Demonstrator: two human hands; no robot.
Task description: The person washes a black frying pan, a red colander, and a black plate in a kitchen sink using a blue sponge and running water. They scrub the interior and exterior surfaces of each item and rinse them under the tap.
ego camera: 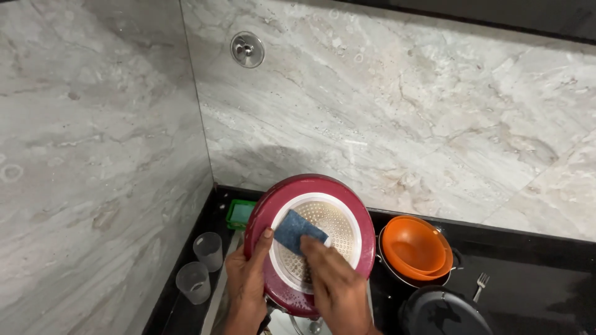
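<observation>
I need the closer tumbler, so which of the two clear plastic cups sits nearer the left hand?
The lower cup, closest to the left hand; the other cup stands farther back, toward the wall.

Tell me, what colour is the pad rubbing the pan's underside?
The pad is blue, pressed by the right hand against the maroon pan; head view.
</observation>
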